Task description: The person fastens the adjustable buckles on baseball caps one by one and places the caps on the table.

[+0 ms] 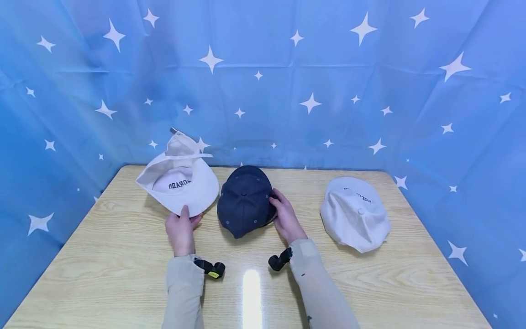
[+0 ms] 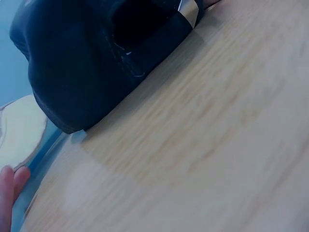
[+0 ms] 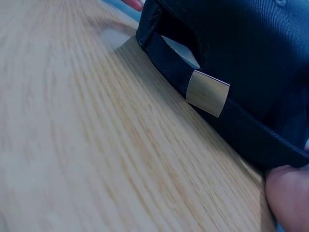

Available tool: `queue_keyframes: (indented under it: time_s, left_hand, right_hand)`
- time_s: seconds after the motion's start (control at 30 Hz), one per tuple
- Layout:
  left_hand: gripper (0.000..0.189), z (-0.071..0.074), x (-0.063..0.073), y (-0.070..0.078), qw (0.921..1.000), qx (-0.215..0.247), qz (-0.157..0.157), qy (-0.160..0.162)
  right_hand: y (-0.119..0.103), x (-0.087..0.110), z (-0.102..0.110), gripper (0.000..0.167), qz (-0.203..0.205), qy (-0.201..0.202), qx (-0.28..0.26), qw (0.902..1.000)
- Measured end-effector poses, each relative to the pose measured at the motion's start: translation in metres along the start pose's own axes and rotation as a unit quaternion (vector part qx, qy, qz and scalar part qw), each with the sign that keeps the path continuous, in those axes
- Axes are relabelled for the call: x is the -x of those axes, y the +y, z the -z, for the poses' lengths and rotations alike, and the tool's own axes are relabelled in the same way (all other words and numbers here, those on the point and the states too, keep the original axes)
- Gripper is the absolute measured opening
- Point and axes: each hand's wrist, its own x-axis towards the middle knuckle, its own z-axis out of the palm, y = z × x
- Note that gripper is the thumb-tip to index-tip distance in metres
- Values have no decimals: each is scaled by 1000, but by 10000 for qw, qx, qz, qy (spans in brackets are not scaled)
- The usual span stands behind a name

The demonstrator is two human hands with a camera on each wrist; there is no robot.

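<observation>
The dark blue cap (image 1: 244,201) is cloth and looks matt, with fine lines in its weave. On its cloth strap (image 3: 166,63) is a metal buckle (image 3: 208,93), flat, smooth and shiny. Left of the dark blue cap, the white cap (image 1: 205,185) is matt cloth with a smooth brim. Right of the dark blue cap, the pale cap (image 1: 355,217) is soft, wrinkly cloth. Under the dark blue cap, the table (image 1: 230,292) looks like smooth wood, glossy enough to shine. Behind the dark blue cap is a creased cloth curtain (image 1: 263,36).
</observation>
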Motion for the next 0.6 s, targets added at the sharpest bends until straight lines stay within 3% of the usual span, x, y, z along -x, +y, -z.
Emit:
queue_keyframes:
  time_s: [0.13, 0.3, 0.4, 0.6]
  left_hand:
    - [34, 2, 0, 2, 9996, 77, 29, 277]
    - [33, 5, -2, 5, 9964, 610, -54, 592]
    - [33, 7, -3, 6, 9931, 918, -107, 719]
    - [33, 7, -4, 9, 9738, 2106, -643, 560]
  right_hand:
    - [0, 0, -1, 49, 25, 4, 218, 9998]
    - [0, 1, -6, 49, 132, 2, 1295, 9915]
    - [1, 1, -8, 50, 187, -11, 1681, 9856]
    - [1, 1, -9, 55, 210, -79, 2308, 9728]
